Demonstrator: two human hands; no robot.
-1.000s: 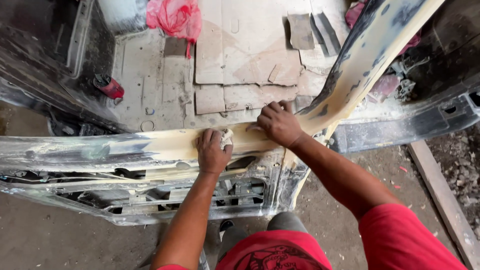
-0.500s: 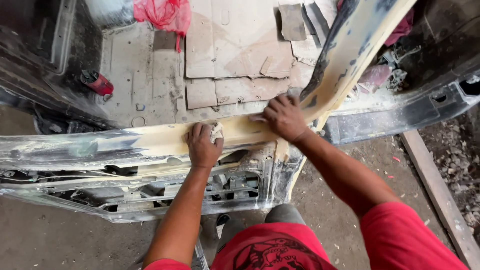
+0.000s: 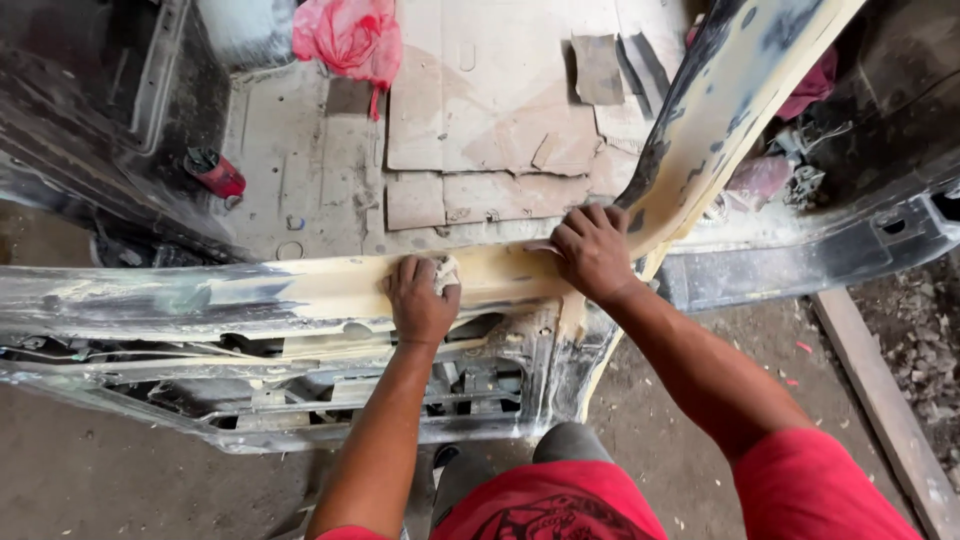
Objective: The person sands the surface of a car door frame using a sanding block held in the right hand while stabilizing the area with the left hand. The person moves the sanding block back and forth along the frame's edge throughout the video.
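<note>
Door sill [image 3: 300, 290]: filler-coated, cream-yellow strip running left to right across the middle of the scene, on a stripped car body.
Pad [image 3: 444, 272]: small pale wad, on the sill at centre, pressed under the left hand.
Left hand [image 3: 420, 300]: clenched around the pad, palm down on the sill.
Right hand [image 3: 592, 250]: just right of the left, fingers spread flat on the sill where it meets the pillar; grasps nothing.
Pillar [image 3: 730, 110]: filler-smeared, rising from the sill toward the far right.
Cardboard [image 3: 490, 110]: flattened sheets on the cabin floor, beyond the sill.
Pink bag [image 3: 350, 35]: far, left of the cardboard.
Red can [image 3: 215, 172]: far left, on the floor.
</note>
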